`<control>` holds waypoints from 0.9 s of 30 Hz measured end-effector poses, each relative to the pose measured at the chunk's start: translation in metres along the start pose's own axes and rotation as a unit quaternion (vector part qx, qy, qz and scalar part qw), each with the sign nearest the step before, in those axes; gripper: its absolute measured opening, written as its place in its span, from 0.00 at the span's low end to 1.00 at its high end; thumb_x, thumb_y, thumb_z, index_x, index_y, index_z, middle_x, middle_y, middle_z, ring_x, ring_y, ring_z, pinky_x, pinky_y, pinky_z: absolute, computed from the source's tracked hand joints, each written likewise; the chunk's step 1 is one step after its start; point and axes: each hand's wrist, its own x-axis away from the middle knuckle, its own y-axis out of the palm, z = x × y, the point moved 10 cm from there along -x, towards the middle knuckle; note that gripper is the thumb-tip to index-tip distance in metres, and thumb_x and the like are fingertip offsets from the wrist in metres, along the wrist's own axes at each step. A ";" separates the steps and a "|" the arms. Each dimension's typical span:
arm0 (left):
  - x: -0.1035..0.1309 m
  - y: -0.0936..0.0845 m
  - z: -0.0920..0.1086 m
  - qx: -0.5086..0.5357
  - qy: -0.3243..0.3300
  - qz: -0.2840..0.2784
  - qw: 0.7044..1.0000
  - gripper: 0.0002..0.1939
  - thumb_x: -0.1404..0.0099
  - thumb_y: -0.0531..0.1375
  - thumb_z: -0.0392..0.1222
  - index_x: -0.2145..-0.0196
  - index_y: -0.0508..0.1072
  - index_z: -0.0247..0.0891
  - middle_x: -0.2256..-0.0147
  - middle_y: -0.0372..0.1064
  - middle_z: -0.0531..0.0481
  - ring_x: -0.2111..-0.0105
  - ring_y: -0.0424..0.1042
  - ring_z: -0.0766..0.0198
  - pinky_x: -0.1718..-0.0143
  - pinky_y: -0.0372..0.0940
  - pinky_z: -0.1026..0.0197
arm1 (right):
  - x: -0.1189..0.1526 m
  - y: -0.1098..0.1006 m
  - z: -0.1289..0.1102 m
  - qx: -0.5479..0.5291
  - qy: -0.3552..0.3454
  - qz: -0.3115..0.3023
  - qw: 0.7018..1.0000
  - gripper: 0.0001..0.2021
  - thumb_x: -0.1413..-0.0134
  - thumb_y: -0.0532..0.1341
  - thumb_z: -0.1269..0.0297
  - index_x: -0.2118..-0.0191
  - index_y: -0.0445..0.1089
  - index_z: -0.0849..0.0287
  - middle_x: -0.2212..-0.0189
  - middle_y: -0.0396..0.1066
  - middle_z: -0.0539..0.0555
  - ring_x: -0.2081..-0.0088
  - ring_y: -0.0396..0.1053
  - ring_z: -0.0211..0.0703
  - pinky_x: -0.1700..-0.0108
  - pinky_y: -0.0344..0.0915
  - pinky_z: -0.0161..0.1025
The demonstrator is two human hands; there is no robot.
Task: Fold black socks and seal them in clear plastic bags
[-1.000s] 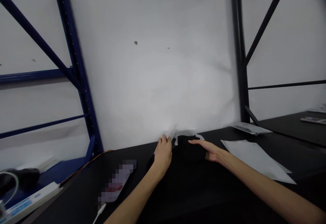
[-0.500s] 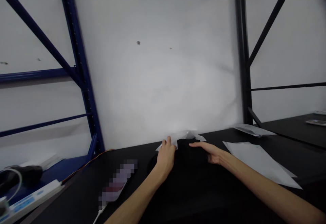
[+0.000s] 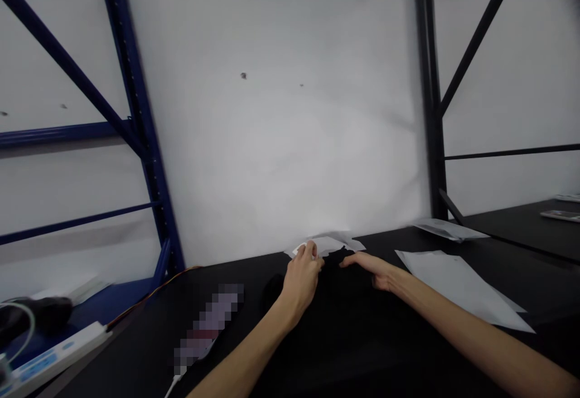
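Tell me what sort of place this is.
Probably a workshop or storeroom workstation: a blue metal rack frame against a plain white wall, a black worktop with flat white sheets or bags, and a power strip alongside.

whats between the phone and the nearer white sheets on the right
In the head view, the left hand, nearer the phone, and the right hand, nearer the sheets, with an indistinct dark item between them.

- Left hand (image 3: 302, 277): bare, with slim fingers and knuckles showing.
- Right hand (image 3: 374, 268): bare, with a slender thumb.
- Left forearm (image 3: 260, 343): bare, smooth, slim at the wrist.
- Right forearm (image 3: 457, 319): bare, smooth, tapering evenly toward the wrist.
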 end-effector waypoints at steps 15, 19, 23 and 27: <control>-0.002 -0.006 0.002 0.044 -0.053 0.006 0.998 0.10 0.26 0.51 0.32 0.51 0.65 0.42 0.53 0.70 0.47 0.55 0.74 0.57 0.63 0.66 0.59 | 0.006 0.000 -0.015 -0.111 -0.039 0.031 0.993 0.04 0.43 0.64 0.72 0.61 0.74 0.64 0.71 0.79 0.56 0.72 0.76 0.42 0.67 0.75 0.36; -0.001 0.002 -0.007 0.046 -0.094 -0.049 0.993 0.06 0.27 0.53 0.34 0.56 0.68 0.41 0.57 0.73 0.47 0.60 0.76 0.56 0.67 0.62 0.59 | 0.004 -0.004 -0.023 -0.117 -0.100 0.042 0.987 0.09 0.47 0.67 0.74 0.59 0.74 0.62 0.68 0.80 0.56 0.70 0.78 0.44 0.64 0.76 0.39; -0.003 0.001 0.000 0.045 -0.066 -0.031 0.996 0.05 0.28 0.54 0.35 0.59 0.70 0.41 0.59 0.74 0.48 0.63 0.75 0.57 0.68 0.60 0.59 | 0.005 -0.012 -0.026 -0.112 -0.142 0.084 0.980 0.07 0.49 0.67 0.75 0.62 0.73 0.60 0.71 0.79 0.54 0.71 0.77 0.43 0.65 0.75 0.37; -0.004 0.000 0.011 0.034 -0.020 -0.003 0.999 0.06 0.30 0.56 0.35 0.59 0.71 0.41 0.61 0.74 0.48 0.62 0.75 0.57 0.70 0.58 0.59 | 0.006 -0.015 -0.028 -0.107 -0.167 0.111 0.974 0.06 0.49 0.66 0.75 0.64 0.75 0.60 0.71 0.79 0.54 0.70 0.77 0.43 0.65 0.74 0.37</control>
